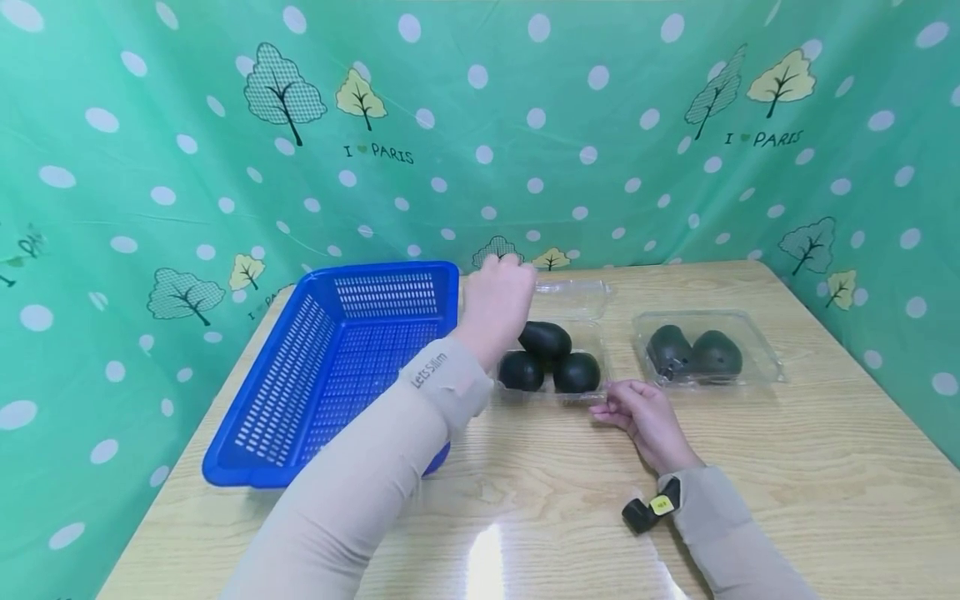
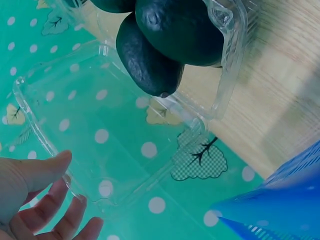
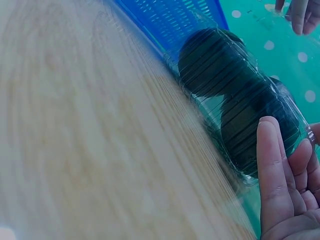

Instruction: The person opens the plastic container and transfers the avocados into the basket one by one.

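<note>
A clear plastic clamshell box holds three dark, egg-shaped fruits, avocados by their look. Its transparent lid is raised at the back, away from the fruits. At the lid's outer edge, my left hand pinches it between thumb and fingers, as the left wrist view shows. My right hand holds the box's near right corner at the rim. In the right wrist view one finger lies straight along the box wall, the others bent at the corner.
Left of the box stands a blue slotted plastic basket. On the right sits another clear box with two dark fruits under plastic. All rest on a wooden table; a green dotted curtain hangs behind.
</note>
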The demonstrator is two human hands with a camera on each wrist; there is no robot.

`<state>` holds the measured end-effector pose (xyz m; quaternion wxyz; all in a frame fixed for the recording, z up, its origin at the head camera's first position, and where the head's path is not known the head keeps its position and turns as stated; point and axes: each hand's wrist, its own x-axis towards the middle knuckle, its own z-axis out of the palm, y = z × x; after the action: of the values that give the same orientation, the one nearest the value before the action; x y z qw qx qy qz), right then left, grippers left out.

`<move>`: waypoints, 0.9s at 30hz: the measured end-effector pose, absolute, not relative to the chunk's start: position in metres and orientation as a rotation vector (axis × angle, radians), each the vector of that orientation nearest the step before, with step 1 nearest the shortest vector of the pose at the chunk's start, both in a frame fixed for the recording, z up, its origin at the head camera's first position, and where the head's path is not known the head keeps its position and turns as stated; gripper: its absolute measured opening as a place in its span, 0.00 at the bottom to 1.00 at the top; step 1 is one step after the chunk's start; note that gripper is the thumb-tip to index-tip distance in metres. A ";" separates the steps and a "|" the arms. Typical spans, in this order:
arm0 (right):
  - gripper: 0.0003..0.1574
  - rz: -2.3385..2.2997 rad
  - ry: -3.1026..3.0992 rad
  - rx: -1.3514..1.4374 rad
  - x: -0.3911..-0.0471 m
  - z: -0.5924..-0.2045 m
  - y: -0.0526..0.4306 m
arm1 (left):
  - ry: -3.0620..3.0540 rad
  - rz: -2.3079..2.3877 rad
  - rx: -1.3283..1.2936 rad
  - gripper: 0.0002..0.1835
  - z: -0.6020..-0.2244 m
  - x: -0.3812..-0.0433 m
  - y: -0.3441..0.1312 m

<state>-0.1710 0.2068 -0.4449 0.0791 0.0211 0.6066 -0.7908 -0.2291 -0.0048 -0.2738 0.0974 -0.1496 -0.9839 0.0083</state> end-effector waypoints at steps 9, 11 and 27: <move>0.21 -2.377 1.800 0.042 -0.171 -0.445 0.207 | -2.919 -0.017 -0.419 0.15 -0.272 -0.233 -0.006; 0.21 -2.376 1.800 0.043 -0.171 -0.445 0.207 | -2.924 -0.023 -0.410 0.14 -0.272 -0.234 -0.005; 0.20 -2.383 1.814 0.041 -0.170 -0.446 0.208 | -2.914 -0.005 -0.395 0.14 -0.275 -0.247 -0.004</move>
<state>-0.1704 0.2076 -0.4458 0.0734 0.0138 0.6040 -0.7935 -0.2473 -0.0038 -0.2751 0.1003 -0.1337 -0.9859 -0.0017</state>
